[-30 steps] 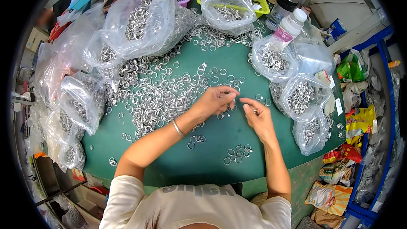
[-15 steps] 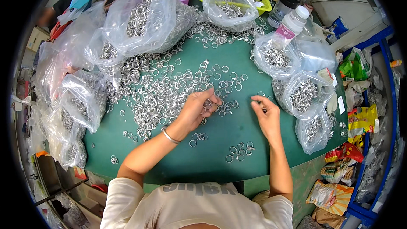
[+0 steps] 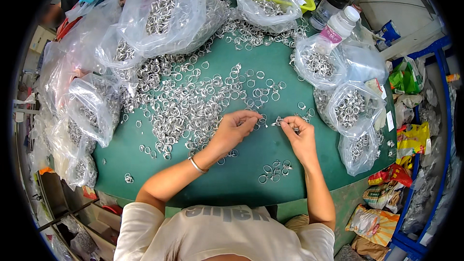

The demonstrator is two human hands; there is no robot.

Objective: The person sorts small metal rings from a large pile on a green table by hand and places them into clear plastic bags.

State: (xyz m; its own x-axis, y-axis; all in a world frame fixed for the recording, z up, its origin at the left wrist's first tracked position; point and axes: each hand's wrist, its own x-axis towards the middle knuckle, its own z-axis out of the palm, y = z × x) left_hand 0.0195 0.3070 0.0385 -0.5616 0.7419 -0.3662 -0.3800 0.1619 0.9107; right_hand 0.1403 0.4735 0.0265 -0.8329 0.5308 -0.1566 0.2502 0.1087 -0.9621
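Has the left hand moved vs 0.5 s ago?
Yes. The left hand has shifted right, toward the right hand, off the loose ring heap on the green table; judged against the bottle.

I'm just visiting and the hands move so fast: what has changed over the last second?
The left hand dipped into the loose heap of metal rings half a second ago and has come back toward the right hand, which pinches a small ring at its fingertips. The two hands are close together again, as a second ago. The bags of rings, the bottle and the small ring cluster stayed put.
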